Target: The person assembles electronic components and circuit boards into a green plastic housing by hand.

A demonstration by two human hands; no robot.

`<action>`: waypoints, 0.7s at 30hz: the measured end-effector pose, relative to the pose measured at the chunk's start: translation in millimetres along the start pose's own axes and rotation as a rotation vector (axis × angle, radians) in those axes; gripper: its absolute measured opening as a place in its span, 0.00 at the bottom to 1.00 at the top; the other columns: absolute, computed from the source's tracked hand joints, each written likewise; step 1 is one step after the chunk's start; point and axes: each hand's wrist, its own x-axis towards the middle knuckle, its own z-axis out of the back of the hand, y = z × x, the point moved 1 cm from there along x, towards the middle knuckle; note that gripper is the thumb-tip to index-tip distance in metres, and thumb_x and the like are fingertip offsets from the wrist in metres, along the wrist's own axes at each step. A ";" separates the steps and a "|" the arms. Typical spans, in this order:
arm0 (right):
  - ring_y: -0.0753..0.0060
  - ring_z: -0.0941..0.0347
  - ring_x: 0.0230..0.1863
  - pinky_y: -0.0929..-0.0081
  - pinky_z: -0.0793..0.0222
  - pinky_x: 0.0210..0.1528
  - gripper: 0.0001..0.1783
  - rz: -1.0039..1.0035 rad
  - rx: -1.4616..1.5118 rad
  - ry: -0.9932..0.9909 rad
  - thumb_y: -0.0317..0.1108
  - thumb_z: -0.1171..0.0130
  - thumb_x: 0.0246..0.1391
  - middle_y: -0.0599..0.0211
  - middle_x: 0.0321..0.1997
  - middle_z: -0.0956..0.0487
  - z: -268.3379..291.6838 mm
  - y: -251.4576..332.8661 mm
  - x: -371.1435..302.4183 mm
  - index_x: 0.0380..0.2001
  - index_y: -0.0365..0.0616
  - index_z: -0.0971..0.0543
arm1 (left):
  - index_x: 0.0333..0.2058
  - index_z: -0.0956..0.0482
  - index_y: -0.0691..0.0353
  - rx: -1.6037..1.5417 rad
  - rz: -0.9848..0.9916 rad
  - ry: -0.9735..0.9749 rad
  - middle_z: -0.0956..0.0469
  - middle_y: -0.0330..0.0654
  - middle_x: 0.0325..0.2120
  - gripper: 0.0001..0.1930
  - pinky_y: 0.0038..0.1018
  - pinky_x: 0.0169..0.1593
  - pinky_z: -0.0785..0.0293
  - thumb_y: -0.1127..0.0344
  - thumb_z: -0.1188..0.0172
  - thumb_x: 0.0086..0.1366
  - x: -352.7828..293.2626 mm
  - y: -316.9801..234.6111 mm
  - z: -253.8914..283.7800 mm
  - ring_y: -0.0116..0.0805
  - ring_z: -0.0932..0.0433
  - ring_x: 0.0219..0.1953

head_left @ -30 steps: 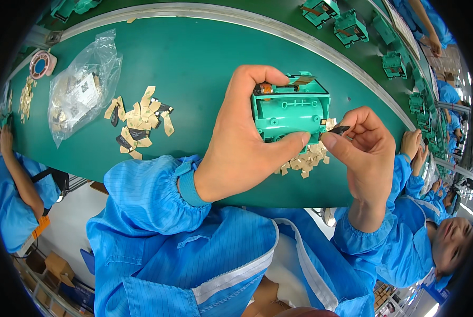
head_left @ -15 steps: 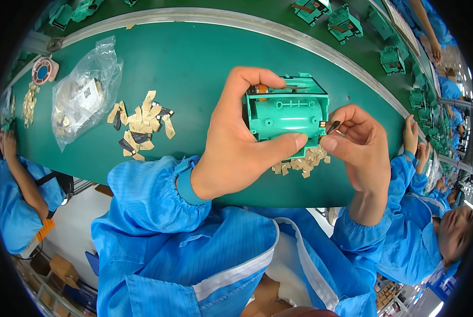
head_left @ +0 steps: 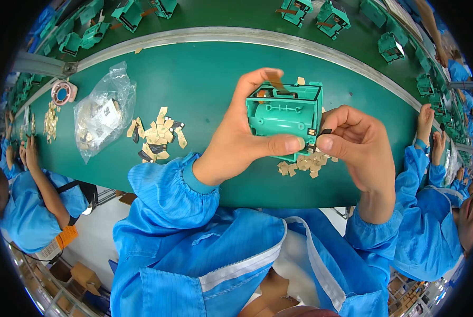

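My left hand (head_left: pixel 228 145) is closed around a green plastic housing (head_left: pixel 278 117) with a rounded barrel, its thumb pressed along the lower front edge. Out of the housing's top rises a brown flexible strip (head_left: pixel 275 81), near my left index finger. Between thumb and index finger, my right hand (head_left: pixel 363 145) pinches a small black piece (head_left: pixel 326 131) at the housing's lower right corner. Whether the piece touches the housing, I cannot tell. Small gold-coloured contacts (head_left: pixel 311 132) show beside it. Below the housing lies a heap of beige paper bits (head_left: pixel 302 166), partly covered by my hands.
Left of my hands lie beige tabs with black pieces (head_left: pixel 157 136), a clear plastic bag (head_left: pixel 104 119) and a tape roll (head_left: pixel 63 93). Beyond a metal rail (head_left: pixel 194 36), more green housings (head_left: pixel 334 18) stand on a green belt. Co-workers sit at left (head_left: pixel 46 198) and right (head_left: pixel 424 222).
The view has shifted, so the table things appear farther right. The brown strip now stands up from the housing's top. The black piece in my right fingers has turned and sits nearer the corner.
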 end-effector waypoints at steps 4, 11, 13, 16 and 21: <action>0.80 0.25 0.34 0.83 0.28 0.37 0.08 0.019 -0.009 -0.032 0.22 0.36 0.47 0.66 0.30 0.22 -8.1 4.3 -4.4 0.31 0.35 0.25 | 0.60 0.49 0.58 -0.065 0.041 -0.017 0.35 0.43 0.48 0.49 0.28 0.52 0.30 0.70 0.24 0.43 -1.1 -1.6 -4.9 0.35 0.30 0.51; 0.81 0.26 0.32 0.84 0.30 0.34 0.08 -0.050 -0.108 -0.030 0.25 0.38 0.51 0.66 0.30 0.22 -8.9 6.9 -7.7 0.32 0.33 0.25 | 0.54 0.42 0.59 -0.290 0.196 -0.031 0.31 0.40 0.43 0.45 0.29 0.50 0.28 0.72 0.23 0.37 1.3 2.7 -9.5 0.32 0.28 0.47; 0.81 0.26 0.31 0.83 0.30 0.33 0.08 -0.020 -0.078 -0.019 0.27 0.40 0.53 0.66 0.30 0.23 -12.1 7.7 -9.2 0.33 0.32 0.25 | 0.51 0.40 0.59 -0.320 0.223 -0.035 0.30 0.39 0.42 0.43 0.28 0.49 0.28 0.72 0.22 0.36 1.8 2.8 -5.1 0.32 0.28 0.47; 0.80 0.26 0.31 0.83 0.30 0.34 0.11 0.007 -0.053 -0.003 0.30 0.44 0.57 0.66 0.31 0.23 -20.5 10.7 -14.5 0.37 0.31 0.24 | 0.48 0.39 0.58 -0.333 0.150 -0.025 0.30 0.38 0.41 0.41 0.28 0.50 0.29 0.71 0.22 0.36 -0.7 5.3 -0.1 0.31 0.28 0.46; 0.77 0.26 0.29 0.82 0.30 0.31 0.18 0.191 -0.321 -0.123 0.36 0.50 0.61 0.56 0.37 0.21 -32.3 10.0 -35.8 0.47 0.32 0.26 | 0.52 0.43 0.57 -0.277 0.111 -0.098 0.29 0.38 0.44 0.51 0.30 0.50 0.25 0.56 0.19 0.29 -0.9 3.0 0.1 0.34 0.25 0.46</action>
